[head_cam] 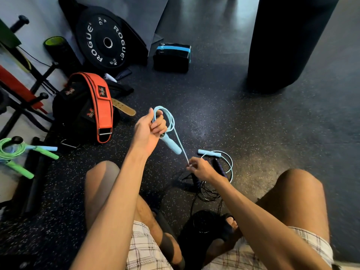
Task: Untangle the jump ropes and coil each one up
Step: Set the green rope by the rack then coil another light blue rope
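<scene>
Light-blue rope [172, 121] slants down-right from raised left grip [151, 127] (clamped round its wound turns) to right grip [200, 168], pinching it.

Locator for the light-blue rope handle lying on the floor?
From the tall black punching bag, upper right, drop to the speckled floor just beyond the right hand. The light-blue handle lies flat there beside dark purple handles; its twin hangs below the left hand.

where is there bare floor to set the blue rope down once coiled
Bare floor lies ahead, between the orange belt, the blue-striped box and the punching bag. Crowded: the black rope tangle by the right hand.
</scene>
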Demonstrator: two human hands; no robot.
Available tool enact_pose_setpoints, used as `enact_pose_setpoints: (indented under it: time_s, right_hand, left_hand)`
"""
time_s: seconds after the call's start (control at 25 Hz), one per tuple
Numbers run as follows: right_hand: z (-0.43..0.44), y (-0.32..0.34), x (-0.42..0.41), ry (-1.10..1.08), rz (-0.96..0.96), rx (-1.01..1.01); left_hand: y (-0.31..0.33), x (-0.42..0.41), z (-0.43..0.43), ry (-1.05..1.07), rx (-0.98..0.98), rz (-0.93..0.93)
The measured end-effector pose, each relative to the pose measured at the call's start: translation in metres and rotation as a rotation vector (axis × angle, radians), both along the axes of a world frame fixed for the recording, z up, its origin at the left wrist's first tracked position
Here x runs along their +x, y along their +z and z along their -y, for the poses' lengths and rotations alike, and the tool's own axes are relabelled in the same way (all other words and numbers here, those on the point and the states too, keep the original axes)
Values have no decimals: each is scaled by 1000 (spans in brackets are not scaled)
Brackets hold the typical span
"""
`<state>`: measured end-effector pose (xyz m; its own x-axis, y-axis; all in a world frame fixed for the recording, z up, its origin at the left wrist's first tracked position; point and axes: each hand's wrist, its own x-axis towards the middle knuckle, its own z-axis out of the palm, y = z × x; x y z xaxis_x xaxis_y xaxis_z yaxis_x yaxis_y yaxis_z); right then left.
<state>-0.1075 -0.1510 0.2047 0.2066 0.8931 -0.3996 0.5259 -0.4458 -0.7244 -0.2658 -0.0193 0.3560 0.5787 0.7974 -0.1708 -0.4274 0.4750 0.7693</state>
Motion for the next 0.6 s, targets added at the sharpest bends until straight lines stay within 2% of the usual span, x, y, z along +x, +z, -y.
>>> enact_pose_setpoints:
  time_s: [0.16, 0.32, 0.48, 0.6]
  right_hand:
    - [8, 8, 1, 12, -117, 32]
    - [5, 36, 2, 109, -173, 112]
    - [-10, 70, 4, 159, -184, 201]
    - [-19, 95, 7, 179, -242, 212]
  left_hand:
    - [-10, 5, -1, 159, 153, -174]
    - [-25, 12, -4, 284, 467, -542]
    - [-38, 11, -7, 226, 676, -809]
    - [-42, 7, -7, 143, 704, -941]
